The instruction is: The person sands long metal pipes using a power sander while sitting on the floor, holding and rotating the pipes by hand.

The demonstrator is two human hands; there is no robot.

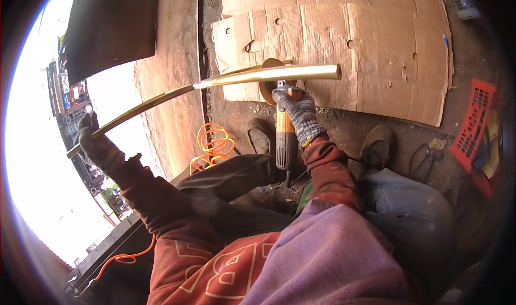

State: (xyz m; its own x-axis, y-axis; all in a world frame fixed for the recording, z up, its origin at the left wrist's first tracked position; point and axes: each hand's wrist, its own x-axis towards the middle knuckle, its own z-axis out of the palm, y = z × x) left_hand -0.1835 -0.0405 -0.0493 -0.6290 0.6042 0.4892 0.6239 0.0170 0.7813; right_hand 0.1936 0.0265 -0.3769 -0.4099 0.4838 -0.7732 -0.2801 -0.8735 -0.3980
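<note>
My left hand [98, 144], in a dark glove, is closed round the left end of a long gold-coloured metal tube [236, 79]. From there the tube slants up to the right, and its open end lies over the cardboard. My right hand [301, 113], in a grey knit glove, grips the head of a yellow and dark grey angle grinder [285, 125]. The grinder's round disc [272, 63] stands upright behind the tube, partly hidden by it. Whether disc and tube touch cannot be told. A thinner gold length shows just behind the tube.
Flattened cardboard [376, 41] covers the ground ahead. An orange coiled hose [214, 146] lies left of my legs. A red plastic crate [474, 125] stands at the right, with dark scissors-like handles [424, 160] near it. A dark sheet [113, 22] hangs at upper left.
</note>
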